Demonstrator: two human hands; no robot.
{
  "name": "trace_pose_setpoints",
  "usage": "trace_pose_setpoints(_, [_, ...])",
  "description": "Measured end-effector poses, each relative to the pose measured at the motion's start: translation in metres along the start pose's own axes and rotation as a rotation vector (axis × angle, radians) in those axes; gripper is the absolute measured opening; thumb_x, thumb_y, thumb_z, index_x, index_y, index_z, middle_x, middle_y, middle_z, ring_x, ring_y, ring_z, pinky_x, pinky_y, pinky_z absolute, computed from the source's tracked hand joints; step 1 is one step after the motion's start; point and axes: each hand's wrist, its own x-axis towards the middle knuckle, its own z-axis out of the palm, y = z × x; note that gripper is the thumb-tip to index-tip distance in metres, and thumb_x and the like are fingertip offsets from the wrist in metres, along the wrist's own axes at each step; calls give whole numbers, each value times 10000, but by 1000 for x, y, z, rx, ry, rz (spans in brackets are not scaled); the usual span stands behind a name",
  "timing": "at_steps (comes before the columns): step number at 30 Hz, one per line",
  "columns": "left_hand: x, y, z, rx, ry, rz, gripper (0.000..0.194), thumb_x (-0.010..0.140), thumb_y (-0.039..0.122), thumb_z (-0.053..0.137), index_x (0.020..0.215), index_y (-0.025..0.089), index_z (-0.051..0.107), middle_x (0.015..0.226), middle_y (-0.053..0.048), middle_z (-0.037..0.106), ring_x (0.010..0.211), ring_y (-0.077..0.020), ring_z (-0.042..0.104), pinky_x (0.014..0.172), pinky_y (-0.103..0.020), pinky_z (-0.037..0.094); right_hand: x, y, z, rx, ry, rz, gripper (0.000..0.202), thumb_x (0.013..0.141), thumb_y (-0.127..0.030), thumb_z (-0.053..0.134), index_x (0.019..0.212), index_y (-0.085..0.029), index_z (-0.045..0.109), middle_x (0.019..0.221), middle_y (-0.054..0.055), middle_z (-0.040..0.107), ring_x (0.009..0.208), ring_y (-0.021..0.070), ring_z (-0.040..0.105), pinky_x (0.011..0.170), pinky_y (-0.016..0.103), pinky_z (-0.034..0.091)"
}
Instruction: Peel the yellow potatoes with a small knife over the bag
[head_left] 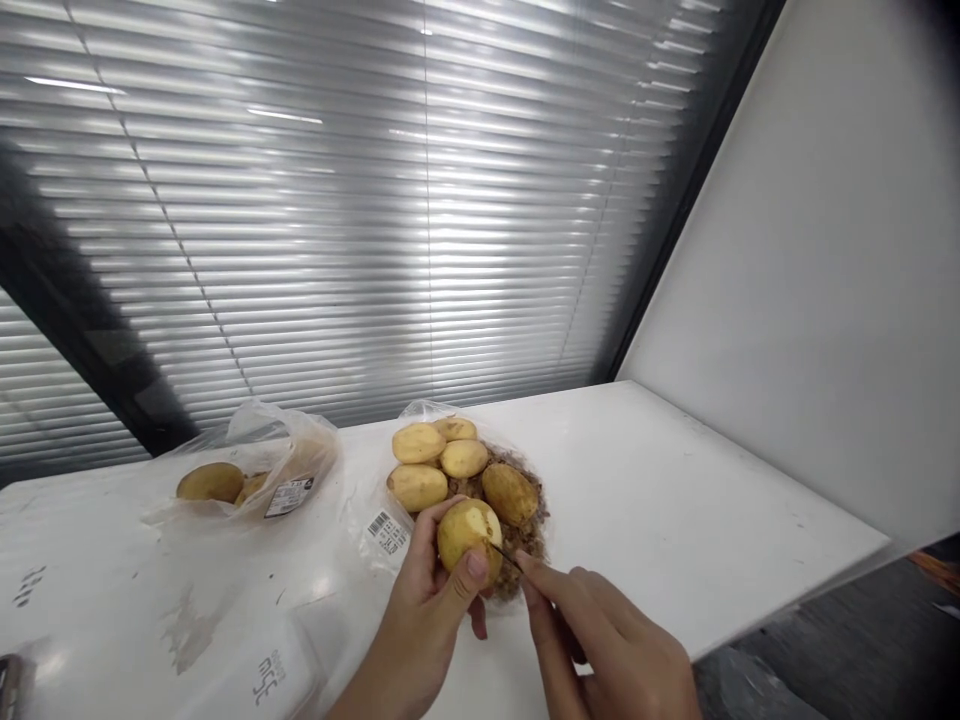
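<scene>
The potato (466, 535) (long axis unclear) is gripped by the left hand (426, 612), peelings (532, 541) beneath and beyond it, and a thin dark tool (508, 557) is pinched by the right hand (604, 632) at the potato's right side.

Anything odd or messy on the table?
Yes: a greyish, irregular smear on the near-left part of the white table. It breaks up the pale surface; wet or dirty, can't tell. A few dark specks lie nearby. Brown peelings under the potatoes look heaped on clear plastic, not spilled.
</scene>
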Motion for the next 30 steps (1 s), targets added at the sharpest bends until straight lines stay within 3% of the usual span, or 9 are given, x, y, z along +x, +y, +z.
trace_pose_setpoints(9, [0,-5,-1,-12,-42,25,567,868,582,649,1216,226,378,897,-10,564,732,-143,512,596,-282,484,8,-8,8,-184,115,-26,274,1012,-178,437,1020,-124,706,576,-25,610,469,101,596,449,219,423])
trace_pose_setpoints(21, [1,-9,1,-13,-23,30,545,824,604,686,1134,229,441,846,15,532,652,-123,502,559,-275,487,1,-7,20,-285,112,-20,243,1016,-194,474,1121,-128,682,622,-38,643,504,85,635,506,220,429])
trace_pose_setpoints(30, [1,-8,2,-19,-47,23,492,842,580,678,1101,224,459,841,10,559,655,-122,523,578,-271,492,2,-3,23,-132,96,11,239,974,-145,495,1123,-90,674,742,28,731,593,110,704,559,188,523])
